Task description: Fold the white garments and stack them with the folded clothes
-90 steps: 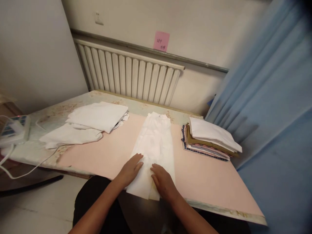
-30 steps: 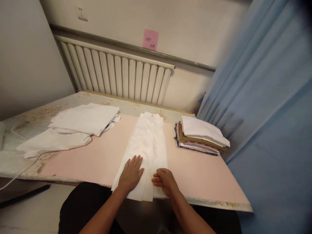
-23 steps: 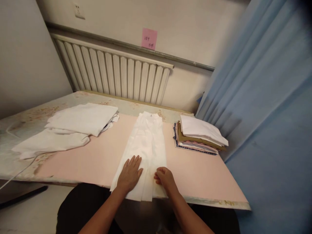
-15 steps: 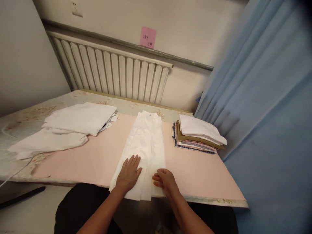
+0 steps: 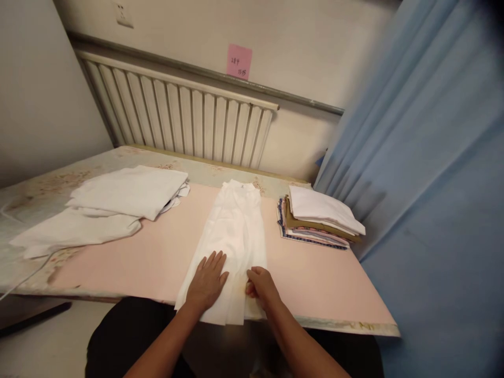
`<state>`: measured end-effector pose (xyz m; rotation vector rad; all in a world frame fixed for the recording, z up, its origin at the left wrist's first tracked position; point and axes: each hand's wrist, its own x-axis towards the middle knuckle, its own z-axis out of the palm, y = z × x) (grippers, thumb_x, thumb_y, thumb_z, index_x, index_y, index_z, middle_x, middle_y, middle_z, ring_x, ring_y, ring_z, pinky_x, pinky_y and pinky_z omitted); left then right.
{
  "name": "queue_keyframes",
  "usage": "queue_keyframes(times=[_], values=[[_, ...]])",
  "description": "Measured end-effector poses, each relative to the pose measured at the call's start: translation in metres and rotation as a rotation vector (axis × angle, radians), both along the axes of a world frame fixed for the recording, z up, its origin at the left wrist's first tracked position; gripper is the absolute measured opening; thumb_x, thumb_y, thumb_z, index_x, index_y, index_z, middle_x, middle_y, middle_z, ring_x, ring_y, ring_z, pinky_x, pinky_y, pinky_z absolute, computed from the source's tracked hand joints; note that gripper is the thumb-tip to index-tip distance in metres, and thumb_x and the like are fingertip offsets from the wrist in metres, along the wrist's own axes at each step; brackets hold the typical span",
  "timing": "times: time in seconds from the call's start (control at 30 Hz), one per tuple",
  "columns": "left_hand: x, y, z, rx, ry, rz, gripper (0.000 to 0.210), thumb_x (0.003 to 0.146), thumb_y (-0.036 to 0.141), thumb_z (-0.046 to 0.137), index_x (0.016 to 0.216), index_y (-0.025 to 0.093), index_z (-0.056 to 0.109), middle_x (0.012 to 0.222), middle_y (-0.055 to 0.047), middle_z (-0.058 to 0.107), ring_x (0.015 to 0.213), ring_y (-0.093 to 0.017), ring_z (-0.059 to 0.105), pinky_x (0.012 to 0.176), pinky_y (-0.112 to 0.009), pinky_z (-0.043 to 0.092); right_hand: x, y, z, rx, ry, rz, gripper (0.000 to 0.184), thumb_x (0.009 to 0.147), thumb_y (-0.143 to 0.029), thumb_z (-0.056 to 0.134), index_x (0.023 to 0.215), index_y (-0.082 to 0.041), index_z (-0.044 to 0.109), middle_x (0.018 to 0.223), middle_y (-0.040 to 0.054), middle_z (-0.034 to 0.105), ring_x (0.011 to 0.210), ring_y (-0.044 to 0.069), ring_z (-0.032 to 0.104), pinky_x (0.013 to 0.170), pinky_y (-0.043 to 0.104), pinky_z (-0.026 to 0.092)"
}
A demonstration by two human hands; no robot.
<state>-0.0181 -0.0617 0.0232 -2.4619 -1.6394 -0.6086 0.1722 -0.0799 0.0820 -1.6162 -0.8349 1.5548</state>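
The white garment (image 5: 233, 223) extends lengthwise up-frame from lower centre, left hand (image 5: 207, 282) flat upon it, right hand (image 5: 263, 285) curled, grip indeterminable.

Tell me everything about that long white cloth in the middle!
The long, thin-looking white cloth lies spread on a pink sheet, narrower at its far end, where a small dark mark shows. It is creased, with lengthwise folds. Its near end slightly overhangs the floral-covered table. The left hand rests flat on it; the curled right hand is at its right side, its grip unclear.
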Motion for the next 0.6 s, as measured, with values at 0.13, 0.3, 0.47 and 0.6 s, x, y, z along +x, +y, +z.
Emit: queue_keyframes(times=[0.13,0.3,0.47,0.6], values=[[-0.001,0.001,-0.001,0.007,-0.013,-0.007,0.053,0.095,0.041,0.034,0.143,0.019,0.039,0.147,-0.007,0.043,0.138,-0.026,0.033,0.111,-0.049,0.031,-0.003,0.014,-0.003,0.105,-0.265,0.091,0.012,0.072,-0.016,0.06,0.066,-0.02,0.051,0.039,-0.0107,0.042,0.032,0.007,0.04,0.039,0.019,0.027],[-0.002,0.001,-0.002,0.012,-0.033,-0.005,0.054,0.095,0.042,0.033,0.143,0.019,0.038,0.147,-0.008,0.042,0.139,-0.025,0.033,0.111,-0.047,0.031,-0.003,0.016,-0.008,0.186,-0.446,0.121,0.021,0.067,-0.009,0.056,0.056,-0.02,0.043,0.043,-0.0105,0.038,0.04,0.007,0.041,0.046,0.02,0.028],[-0.003,-0.001,0.001,-0.004,-0.05,0.002,0.053,0.096,0.041,0.032,0.143,0.016,0.038,0.147,-0.01,0.042,0.139,-0.024,0.032,0.112,-0.045,0.03,0.004,0.012,-0.007,0.217,-0.515,0.1,0.02,0.07,-0.013,0.049,0.055,-0.022,0.041,0.045,-0.0085,0.037,0.047,0.009,0.041,0.048,0.021,0.028],[-0.003,-0.001,0.001,0.005,-0.073,-0.003,0.053,0.096,0.041,0.032,0.143,0.018,0.038,0.146,-0.01,0.043,0.139,-0.024,0.033,0.112,-0.046,0.031,0.011,0.011,-0.003,0.241,-0.55,0.082,0.022,0.069,-0.015,0.049,0.054,-0.023,0.036,0.048,-0.0085,0.033,0.048,0.01,0.035,0.047,0.022,0.025]])
